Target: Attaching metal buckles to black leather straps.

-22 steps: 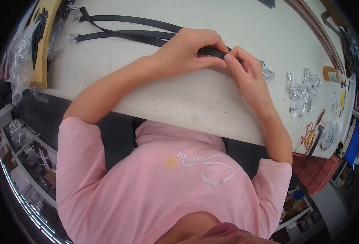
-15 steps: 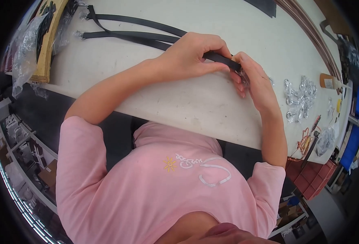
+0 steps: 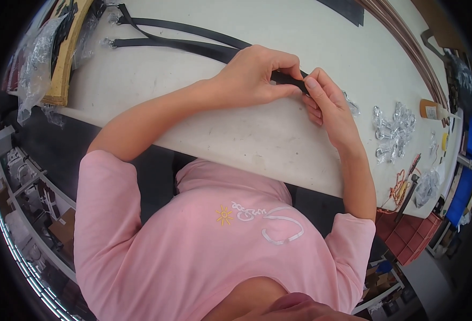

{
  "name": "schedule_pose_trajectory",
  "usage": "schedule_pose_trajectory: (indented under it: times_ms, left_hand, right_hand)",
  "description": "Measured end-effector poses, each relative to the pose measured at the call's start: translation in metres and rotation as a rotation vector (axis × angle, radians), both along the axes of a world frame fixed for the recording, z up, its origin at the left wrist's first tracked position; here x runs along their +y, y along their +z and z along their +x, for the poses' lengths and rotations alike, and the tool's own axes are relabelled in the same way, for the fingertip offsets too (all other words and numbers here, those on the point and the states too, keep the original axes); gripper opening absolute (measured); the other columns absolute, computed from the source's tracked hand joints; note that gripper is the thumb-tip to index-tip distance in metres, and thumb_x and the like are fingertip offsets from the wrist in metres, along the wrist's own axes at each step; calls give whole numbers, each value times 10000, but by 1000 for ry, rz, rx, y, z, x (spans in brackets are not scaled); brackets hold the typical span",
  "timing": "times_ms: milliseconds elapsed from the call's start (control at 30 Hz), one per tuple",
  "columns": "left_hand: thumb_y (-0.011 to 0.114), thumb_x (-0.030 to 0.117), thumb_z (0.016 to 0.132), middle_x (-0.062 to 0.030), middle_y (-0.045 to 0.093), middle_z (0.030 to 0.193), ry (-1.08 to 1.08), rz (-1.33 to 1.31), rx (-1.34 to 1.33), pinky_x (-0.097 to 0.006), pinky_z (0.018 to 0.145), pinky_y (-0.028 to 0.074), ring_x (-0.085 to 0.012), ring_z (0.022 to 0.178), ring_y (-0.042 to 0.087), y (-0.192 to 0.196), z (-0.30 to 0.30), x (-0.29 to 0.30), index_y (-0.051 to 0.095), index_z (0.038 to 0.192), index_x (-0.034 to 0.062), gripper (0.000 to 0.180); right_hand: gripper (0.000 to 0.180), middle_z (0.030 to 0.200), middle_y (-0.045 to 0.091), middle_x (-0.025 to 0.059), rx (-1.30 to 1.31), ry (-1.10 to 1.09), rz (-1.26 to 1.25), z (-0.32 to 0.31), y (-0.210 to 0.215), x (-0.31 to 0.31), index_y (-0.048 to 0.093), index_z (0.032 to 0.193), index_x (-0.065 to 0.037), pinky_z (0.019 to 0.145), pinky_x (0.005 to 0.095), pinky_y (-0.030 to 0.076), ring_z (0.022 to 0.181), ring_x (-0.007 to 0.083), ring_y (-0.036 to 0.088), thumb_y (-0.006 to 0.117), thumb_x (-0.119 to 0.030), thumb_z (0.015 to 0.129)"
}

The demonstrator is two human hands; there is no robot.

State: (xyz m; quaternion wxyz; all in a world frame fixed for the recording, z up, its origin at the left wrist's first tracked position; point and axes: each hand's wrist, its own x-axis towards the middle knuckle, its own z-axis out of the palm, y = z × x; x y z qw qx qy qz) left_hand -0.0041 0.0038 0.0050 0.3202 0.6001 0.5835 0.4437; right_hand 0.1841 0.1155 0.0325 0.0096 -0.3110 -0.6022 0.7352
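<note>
A black strap (image 3: 286, 78) is pinched between the thumb and fingers of my left hand (image 3: 249, 77). Close beside it, my right hand (image 3: 333, 106) is closed on the same strap near its end, the thumb pressed on top. My fingers cover the tip of that end. Leftward from my hands, long black strap lengths (image 3: 193, 49) run across the white table (image 3: 209, 128), with metal clips (image 3: 109, 43) wrapped in clear plastic at their far-left ends. Just beyond my right hand shows a small plastic-wrapped metal piece (image 3: 352, 104); whether it joins the strap I cannot tell.
Several plastic-wrapped metal clips (image 3: 393, 131) lie to the right, near an amber bottle (image 3: 431, 108), orange cord (image 3: 399, 190) and a crumpled clear bag (image 3: 427, 187). A wooden box (image 3: 66, 64) with plastic bags stands at the left. Brown strips (image 3: 407, 48) line the far right edge.
My right thumb has moved up and now presses on the strap's end. The plastic-wrapped metal piece that showed in my right palm is no longer visible there; one shows more beyond that hand.
</note>
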Motion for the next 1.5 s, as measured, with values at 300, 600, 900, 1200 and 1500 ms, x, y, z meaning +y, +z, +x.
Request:
schedule_pose_trajectory:
  times_ms: [300, 600, 900, 1200, 1500]
  left_hand:
    - [612, 151, 932, -23, 678, 842, -212, -401, -327, -218, 659, 469, -61, 723, 584, 25, -25, 8, 685, 1027, 11, 184]
    - [613, 179, 913, -25, 691, 794, -261, -687, -405, -201, 574, 461, -46, 608, 570, 28, -24, 25, 689, 932, 18, 178]
    - [645, 199, 872, -13, 679, 780, -206, -705, -488, -215, 566, 420, -60, 639, 576, 21, -21, 23, 669, 826, 80, 130]
    - [643, 200, 859, -15, 669, 784, -219, -704, -477, -217, 584, 427, -70, 657, 581, 26, -24, 20, 655, 830, 77, 127]
    - [647, 199, 867, 9, 648, 727, -201, -634, -460, -209, 581, 425, -47, 625, 556, 17, -19, 16, 646, 834, 78, 126]
  right_hand:
    - [306, 719, 423, -72, 0, 47, 0, 3, -3, 8, 504, 900, -108, 499, 193, 311, 580, 14, 366, 509, -353, 1083]
    - [309, 677, 454, -63, -2, 27, 109, 1, -11, 3, 523, 915, -95, 463, 199, 318, 527, 20, 385, 500, -351, 1086]
    - [280, 714, 424, -70, 5, 44, 146, 1, -12, 1, 503, 923, -114, 468, 183, 327, 557, 8, 377, 497, -337, 1091]
    - [280, 714, 431, -67, 22, 46, 148, 0, -14, 0, 505, 930, -110, 471, 184, 338, 565, 9, 390, 499, -340, 1090]
    - [283, 678, 457, -56, 31, 42, 178, 0, -17, -2, 535, 941, -86, 475, 199, 339, 536, 24, 408, 502, -327, 1085]
